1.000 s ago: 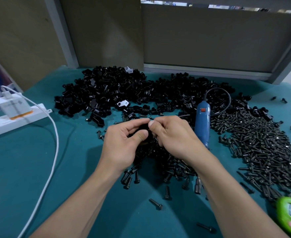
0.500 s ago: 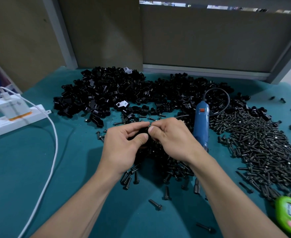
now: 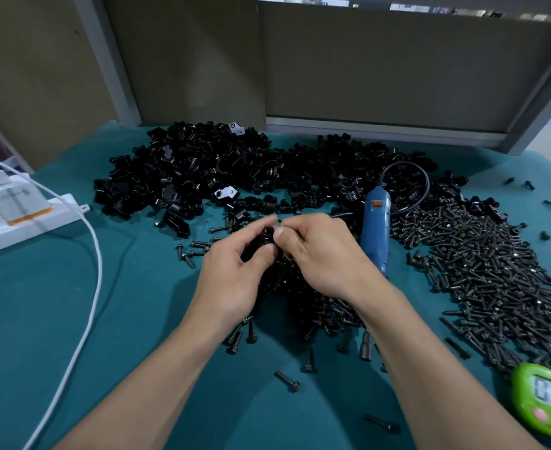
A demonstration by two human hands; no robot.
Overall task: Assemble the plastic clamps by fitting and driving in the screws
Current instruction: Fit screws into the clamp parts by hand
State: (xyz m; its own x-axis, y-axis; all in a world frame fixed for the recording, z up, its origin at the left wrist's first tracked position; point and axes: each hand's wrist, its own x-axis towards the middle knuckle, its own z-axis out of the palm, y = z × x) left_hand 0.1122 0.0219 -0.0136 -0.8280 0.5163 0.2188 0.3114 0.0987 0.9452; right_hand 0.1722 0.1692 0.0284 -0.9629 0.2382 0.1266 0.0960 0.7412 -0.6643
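Held over mid-desk (image 3: 72,319), above loose screws (image 3: 329,315): a black clamp (image 3: 266,238), round socket turned up toward the camera, long axis hidden by fingers. Wrapped round it from the left, the left hand (image 3: 232,280), grip closed on its body. Pinched against its top from the right, the right hand (image 3: 326,258), grip narrow. Just right, a blue screwdriver (image 3: 376,228), lying near-to-far, tip nearest. Near right, a green timer (image 3: 547,401), digits too blurred to read.
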